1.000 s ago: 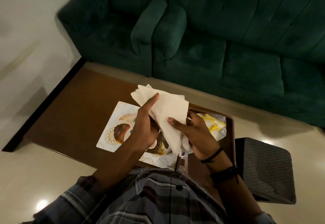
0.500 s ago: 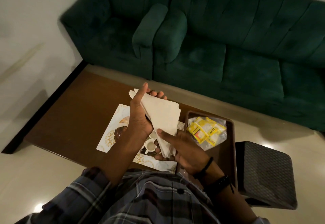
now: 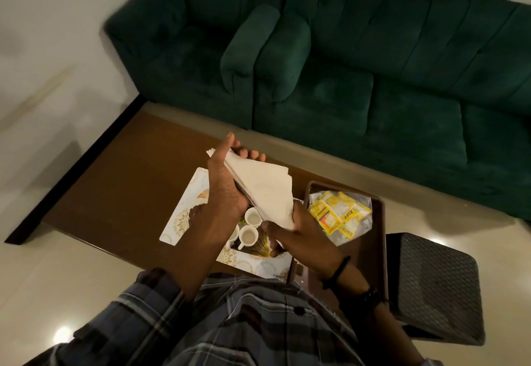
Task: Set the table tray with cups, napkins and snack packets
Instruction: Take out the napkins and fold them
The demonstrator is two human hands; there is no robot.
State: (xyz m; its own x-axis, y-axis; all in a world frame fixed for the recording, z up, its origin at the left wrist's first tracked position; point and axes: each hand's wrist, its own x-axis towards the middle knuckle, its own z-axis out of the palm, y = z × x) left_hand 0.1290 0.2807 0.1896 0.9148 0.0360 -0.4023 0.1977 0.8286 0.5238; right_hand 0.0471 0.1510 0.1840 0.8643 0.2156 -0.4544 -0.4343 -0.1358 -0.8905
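Note:
A stack of white napkins (image 3: 264, 190) is held above the table, folded into a triangle. My left hand (image 3: 225, 181) grips its upper left end. My right hand (image 3: 298, 236) pinches its lower corner. Below them, small white cups (image 3: 247, 235) stand on a white patterned tray (image 3: 184, 216). To the right, a clear bag of yellow snack packets (image 3: 342, 216) lies in a brown tray (image 3: 377, 239).
Both trays rest on a brown wooden table (image 3: 120, 181). A dark green sofa (image 3: 373, 78) stands beyond it. A dark woven stool (image 3: 436, 285) sits at the right, next to the brown tray. Pale tiled floor surrounds the table.
The napkins went from spread and loose to a tighter folded triangle. My right hand slid down to the lower corner, uncovering the snack bag and the cups.

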